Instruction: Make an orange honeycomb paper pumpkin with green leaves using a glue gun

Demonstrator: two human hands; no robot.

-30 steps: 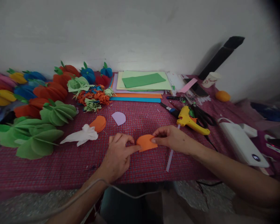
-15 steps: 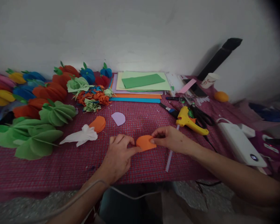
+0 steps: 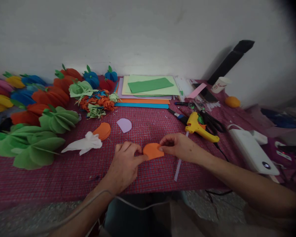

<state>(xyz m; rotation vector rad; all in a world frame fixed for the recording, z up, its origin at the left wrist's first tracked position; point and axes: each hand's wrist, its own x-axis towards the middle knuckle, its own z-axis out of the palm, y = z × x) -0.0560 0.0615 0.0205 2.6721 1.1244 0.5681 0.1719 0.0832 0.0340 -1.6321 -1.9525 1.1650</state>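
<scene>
An orange paper piece (image 3: 153,151) with a rounded edge lies low over the cloth between my two hands. My left hand (image 3: 127,161) pinches its left edge between thumb and fingers. At its right edge, the thumb and fingertips of my right hand (image 3: 179,146) grip the paper. Under my right hand a narrow lilac strip (image 3: 178,170) sticks out toward the front. Farther left are more rounded orange pieces (image 3: 103,131), a lilac rounded piece (image 3: 124,125) and a crumpled white tissue (image 3: 85,143).
Green paper pumpkins (image 3: 39,144) and other coloured ones crowd the left. Shredded paper (image 3: 98,100) and stacked paper sheets (image 3: 150,86) lie at the back. A yellow glue gun (image 3: 199,128), black scissors (image 3: 213,121), paper cup (image 3: 220,85), orange fruit (image 3: 232,101) and white power bank (image 3: 254,151) stand right.
Both hands keep their hold on the orange paper in nearly the same pose. The whole view has shifted slightly, so everything sits a little farther left.
</scene>
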